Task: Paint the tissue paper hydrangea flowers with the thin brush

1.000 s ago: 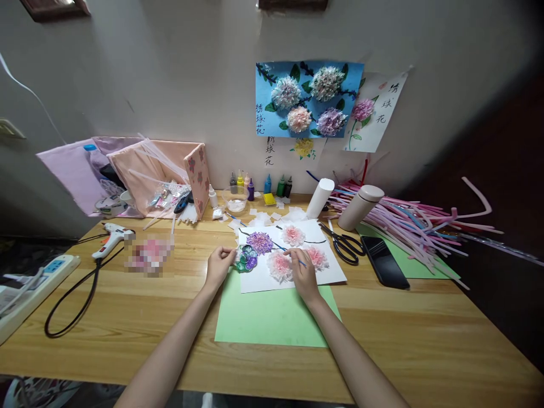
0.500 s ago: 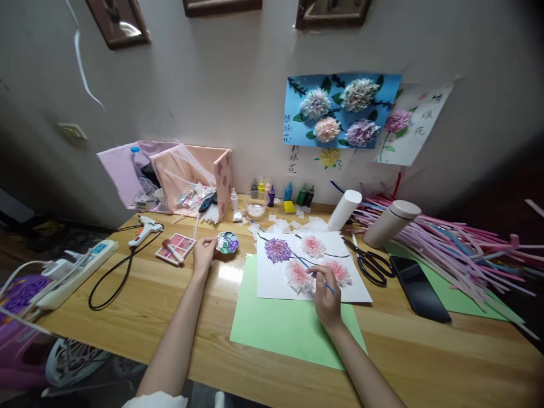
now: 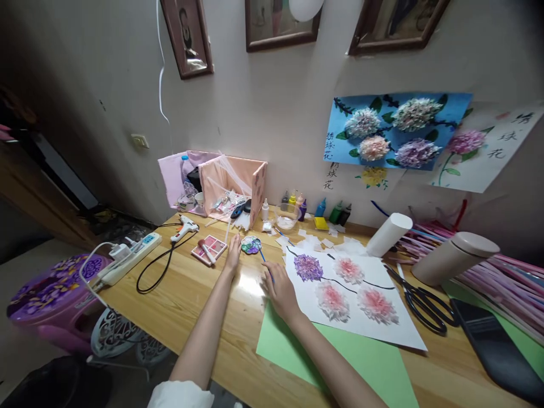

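My left hand (image 3: 233, 251) lies on the wooden table with fingers stretched out, its tips beside the small flower-shaped paint palette (image 3: 251, 245). My right hand (image 3: 278, 288) is closed on a thin blue paintbrush (image 3: 264, 262), whose tip points toward the palette. Just right of that hand lies the white sheet (image 3: 389, 326) with a purple paper flower (image 3: 308, 267) and three pink paper flowers (image 3: 332, 299). The sheet rests on a green paper (image 3: 365, 362).
A pink makeup palette (image 3: 209, 249), glue gun (image 3: 182, 230) and power strip (image 3: 130, 258) lie at the left. Paint bottles (image 3: 317, 208), a pink box (image 3: 232, 184), a white roll (image 3: 389, 234), a beige flask (image 3: 454, 258), scissors (image 3: 423, 303), a phone (image 3: 495, 354) and pink straws (image 3: 505, 272) crowd the back and right.
The view swung left and up. My left hand moved the paint palette off the white sheet to the left and opened. My right hand left the pink flowers and carried the brush toward the palette.
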A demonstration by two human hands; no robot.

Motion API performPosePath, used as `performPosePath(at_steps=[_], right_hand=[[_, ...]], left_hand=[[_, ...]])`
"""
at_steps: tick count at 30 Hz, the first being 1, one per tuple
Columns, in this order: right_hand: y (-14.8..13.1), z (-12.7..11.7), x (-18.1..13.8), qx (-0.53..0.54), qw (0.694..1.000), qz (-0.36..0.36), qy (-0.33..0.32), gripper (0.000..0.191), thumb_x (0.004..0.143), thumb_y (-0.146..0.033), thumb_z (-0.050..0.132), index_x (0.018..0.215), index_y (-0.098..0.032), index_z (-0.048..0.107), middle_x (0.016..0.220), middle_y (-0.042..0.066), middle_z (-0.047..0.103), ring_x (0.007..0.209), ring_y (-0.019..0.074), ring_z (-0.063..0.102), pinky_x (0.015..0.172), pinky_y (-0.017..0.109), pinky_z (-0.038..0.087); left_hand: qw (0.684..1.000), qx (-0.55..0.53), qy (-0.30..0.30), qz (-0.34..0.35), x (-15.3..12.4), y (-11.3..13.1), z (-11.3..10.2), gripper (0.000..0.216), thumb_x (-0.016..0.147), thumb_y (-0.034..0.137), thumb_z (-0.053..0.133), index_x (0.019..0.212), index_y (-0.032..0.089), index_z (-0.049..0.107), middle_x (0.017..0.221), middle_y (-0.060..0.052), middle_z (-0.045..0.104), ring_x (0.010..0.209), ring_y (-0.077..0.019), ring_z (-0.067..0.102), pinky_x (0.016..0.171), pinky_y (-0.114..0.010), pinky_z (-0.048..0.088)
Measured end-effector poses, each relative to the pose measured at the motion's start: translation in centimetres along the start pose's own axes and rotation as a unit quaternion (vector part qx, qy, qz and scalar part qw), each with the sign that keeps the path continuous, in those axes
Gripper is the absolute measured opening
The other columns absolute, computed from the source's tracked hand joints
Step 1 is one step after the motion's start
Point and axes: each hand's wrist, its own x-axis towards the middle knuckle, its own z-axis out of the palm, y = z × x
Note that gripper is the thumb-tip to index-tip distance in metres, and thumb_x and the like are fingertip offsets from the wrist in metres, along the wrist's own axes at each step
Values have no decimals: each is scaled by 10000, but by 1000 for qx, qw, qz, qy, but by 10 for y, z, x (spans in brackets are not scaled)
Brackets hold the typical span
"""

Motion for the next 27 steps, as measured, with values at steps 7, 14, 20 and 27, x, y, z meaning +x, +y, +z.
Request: performPosePath(at_steps=[7,14,20,27], right_hand=[[8,24,10,-31,999,-3,-29,309,953,-285,357,1173,-189,551,1151,109,638,1035,248,565,892,441,490],[7,23,9,-50,998,5,-45,314,953,-262,358,1205,-202,535,1186,83,630,1079,233,544,927,414,473],[6,26,14,-63,996,14,-54,316,956,-266,351,1196,-198,545,1189,80,632,1065,230,542,917,402,465],[4,29,21,-54,998,15,-42,314,950,-262,356,1176,-193,562,1144,90,647,1015,232,558,887,406,467]], left_hand=[[981,172,-72,63,0,5,-16,555,743,243,667,1261,166,485,1332,-134,494,1283,-254,415,1072,-369,296],[937,320,-88,111,-3,7,-21,742,587,259,758,1261,142,470,1321,-158,483,1284,-312,381,1076,-384,252],[918,370,-55,131,1,0,-10,615,705,301,691,1253,145,460,1269,-154,530,1240,-297,427,1037,-387,292],[925,356,-36,128,-1,-3,-5,600,696,236,692,1246,156,465,1261,-145,542,1236,-287,438,1037,-390,299]])
